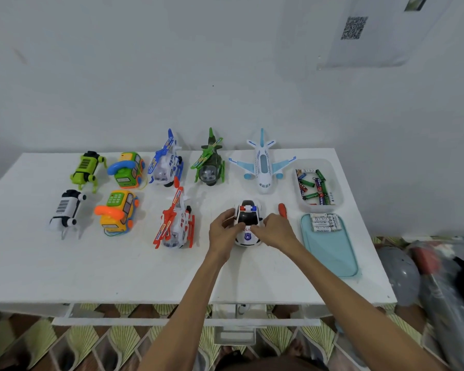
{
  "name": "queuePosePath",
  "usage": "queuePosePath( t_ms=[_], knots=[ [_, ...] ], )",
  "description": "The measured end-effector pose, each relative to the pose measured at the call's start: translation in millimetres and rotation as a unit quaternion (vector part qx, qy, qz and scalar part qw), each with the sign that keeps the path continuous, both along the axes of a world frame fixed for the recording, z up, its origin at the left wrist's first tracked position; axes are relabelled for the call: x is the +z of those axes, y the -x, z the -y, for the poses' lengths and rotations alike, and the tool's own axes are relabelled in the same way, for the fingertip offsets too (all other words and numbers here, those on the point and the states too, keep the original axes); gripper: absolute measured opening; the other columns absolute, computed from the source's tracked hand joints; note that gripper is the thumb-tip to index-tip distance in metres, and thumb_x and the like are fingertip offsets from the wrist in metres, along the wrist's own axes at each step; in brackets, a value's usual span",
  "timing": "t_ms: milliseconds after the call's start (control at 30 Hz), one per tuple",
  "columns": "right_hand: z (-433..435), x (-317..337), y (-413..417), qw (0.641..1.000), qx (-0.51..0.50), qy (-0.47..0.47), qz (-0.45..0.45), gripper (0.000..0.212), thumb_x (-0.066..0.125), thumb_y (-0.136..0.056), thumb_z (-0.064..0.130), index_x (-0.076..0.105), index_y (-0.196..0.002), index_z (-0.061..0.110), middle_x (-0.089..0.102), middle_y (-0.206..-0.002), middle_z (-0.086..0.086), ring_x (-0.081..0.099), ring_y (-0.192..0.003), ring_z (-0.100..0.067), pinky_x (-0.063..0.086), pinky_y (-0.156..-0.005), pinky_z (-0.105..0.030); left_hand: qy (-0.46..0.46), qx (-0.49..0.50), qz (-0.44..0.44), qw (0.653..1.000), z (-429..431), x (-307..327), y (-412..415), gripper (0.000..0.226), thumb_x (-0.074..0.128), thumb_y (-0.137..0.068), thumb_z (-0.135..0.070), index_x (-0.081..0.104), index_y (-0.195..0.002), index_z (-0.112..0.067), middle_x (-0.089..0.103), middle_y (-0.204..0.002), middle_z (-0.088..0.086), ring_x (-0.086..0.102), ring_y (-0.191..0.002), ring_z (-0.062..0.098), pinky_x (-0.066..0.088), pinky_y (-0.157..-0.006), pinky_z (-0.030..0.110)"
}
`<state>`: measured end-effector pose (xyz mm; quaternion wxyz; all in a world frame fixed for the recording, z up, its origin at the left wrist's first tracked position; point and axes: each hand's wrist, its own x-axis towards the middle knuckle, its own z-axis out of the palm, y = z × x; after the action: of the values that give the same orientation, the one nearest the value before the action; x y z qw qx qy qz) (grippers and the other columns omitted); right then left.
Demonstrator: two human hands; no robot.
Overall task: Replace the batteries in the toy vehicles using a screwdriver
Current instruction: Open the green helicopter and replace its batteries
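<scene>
A white toy police car (248,220) stands upright on the white table (145,269), right of centre. My left hand (223,228) grips its left side and my right hand (275,229) grips its right side, fingers curled over the bonnet. An orange-handled screwdriver (282,209) lies just behind my right hand. New white batteries (326,222) lie in a row on a light blue tray (332,258). A clear tub (332,207) behind it holds several loose green and red batteries.
Other toys stand in two rows: a white airplane (263,164), green helicopter (209,164), blue helicopter (166,163), red helicopter (176,222), two phone cars (126,170) (118,212), a green robot dog (87,168) and a white robot dog (65,210). Bags lie at right, off the table.
</scene>
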<state>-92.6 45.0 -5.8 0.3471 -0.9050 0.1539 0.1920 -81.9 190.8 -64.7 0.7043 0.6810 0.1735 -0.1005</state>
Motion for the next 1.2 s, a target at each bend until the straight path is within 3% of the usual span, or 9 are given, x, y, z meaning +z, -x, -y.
queuePosePath(
  t_ms=[100, 233, 333, 433, 567, 767, 900, 1000, 1200],
  knots=[
    [-4, 7, -2, 0.996, 0.004, 0.058, 0.061, 0.052, 0.066, -0.089, 0.042, 0.055, -0.127, 0.009, 0.058, -0.118, -0.007, 0.056, -0.12, -0.025, 0.051, -0.094, -0.036, 0.004, 0.027, -0.004, 1.0, 2, 6, -1, 0.053, 0.064, -0.085, 0.007, 0.06, -0.135, -0.009, 0.065, -0.13, 0.006, 0.061, -0.117, 0.018, 0.052, -0.091, 0.023],
    [-12, 19, -9, 0.983, 0.033, 0.085, 0.159, 0.043, 0.062, -0.093, 0.034, 0.056, -0.129, 0.012, 0.057, -0.127, -0.006, 0.058, -0.113, -0.025, 0.048, -0.091, -0.036, -0.01, 0.09, 0.043, 0.995, -5, 27, -13, 0.039, 0.054, -0.095, -0.004, 0.063, -0.132, -0.011, 0.066, -0.127, 0.001, 0.061, -0.119, 0.017, 0.05, -0.101, 0.028],
    [-18, 29, -25, 0.981, 0.038, 0.043, 0.187, 0.038, 0.062, -0.093, 0.028, 0.06, -0.127, 0.013, 0.06, -0.126, -0.004, 0.06, -0.111, -0.024, 0.05, -0.088, -0.036, -0.038, 0.087, 0.096, 0.991, -18, 54, -36, 0.035, 0.056, -0.095, -0.005, 0.065, -0.128, -0.013, 0.068, -0.12, 0.0, 0.063, -0.11, 0.011, 0.05, -0.093, 0.022],
    [-27, 41, -53, 0.979, 0.043, 0.001, 0.197, 0.033, 0.064, -0.092, 0.025, 0.064, -0.122, 0.012, 0.064, -0.122, -0.003, 0.062, -0.11, -0.022, 0.05, -0.09, -0.033, -0.058, 0.054, 0.121, 0.99, -34, 83, -70, 0.027, 0.058, -0.093, -0.008, 0.068, -0.117, -0.014, 0.07, -0.114, 0.002, 0.066, -0.104, 0.017, 0.057, -0.091, 0.033],
    [-42, 56, -107, 0.98, 0.058, -0.024, 0.187, 0.03, 0.062, -0.096, 0.023, 0.066, -0.122, 0.01, 0.069, -0.121, -0.006, 0.061, -0.114, -0.023, 0.044, -0.093, -0.025, -0.188, -0.028, 0.149, 0.97, -54, 131, -132, 0.031, 0.055, -0.092, -0.012, 0.071, -0.118, -0.012, 0.072, -0.112, 0.001, 0.066, -0.101, 0.016, 0.052, -0.083, 0.026],
    [-71, 43, -167, 0.988, -0.019, -0.113, 0.099, 0.035, 0.052, -0.1, 0.028, 0.066, -0.115, 0.0, 0.068, -0.116, -0.016, 0.062, -0.107, -0.032, 0.053, -0.098, -0.046, -0.311, -0.112, 0.05, 0.943, -73, 138, -196, 0.031, 0.06, -0.09, -0.041, 0.061, -0.103, -0.012, 0.056, -0.103, 0.005, 0.052, -0.094, 0.022, 0.041, -0.081, 0.032],
    [-84, 24, -184, 0.975, -0.087, -0.202, -0.01, 0.051, 0.045, -0.102, 0.044, 0.051, -0.135, 0.005, 0.055, -0.13, -0.014, 0.056, -0.115, -0.031, 0.057, -0.091, -0.044, -0.289, -0.159, -0.042, 0.943, -72, 112, -212, 0.079, 0.058, -0.09, -0.06, 0.048, -0.143, -0.002, 0.052, -0.141, 0.015, 0.052, -0.125, 0.033, 0.045, -0.096, 0.038],
    [-86, 14, -188, 0.962, -0.127, -0.242, -0.027, 0.049, 0.048, -0.102, 0.039, 0.045, -0.142, 0.01, 0.054, -0.133, -0.011, 0.054, -0.114, -0.028, 0.055, -0.09, -0.041, -0.319, -0.205, -0.073, 0.922, -71, 98, -211, 0.068, 0.064, -0.089, -0.057, 0.053, -0.134, -0.007, 0.057, -0.128, 0.01, 0.055, -0.111, 0.031, 0.045, -0.089, 0.039],
    [-86, 12, -184, 0.949, -0.165, -0.265, 0.031, 0.031, 0.063, -0.091, 0.011, 0.065, -0.122, 0.01, 0.066, -0.111, -0.011, 0.06, -0.099, -0.025, 0.06, -0.089, -0.041, -0.262, -0.157, -0.085, 0.949, -76, 95, -192, 0.076, 0.081, -0.076, -0.053, 0.05, -0.133, -0.013, 0.061, -0.125, 0.01, 0.06, -0.107, 0.029, 0.053, -0.079, 0.042]
  ],
)
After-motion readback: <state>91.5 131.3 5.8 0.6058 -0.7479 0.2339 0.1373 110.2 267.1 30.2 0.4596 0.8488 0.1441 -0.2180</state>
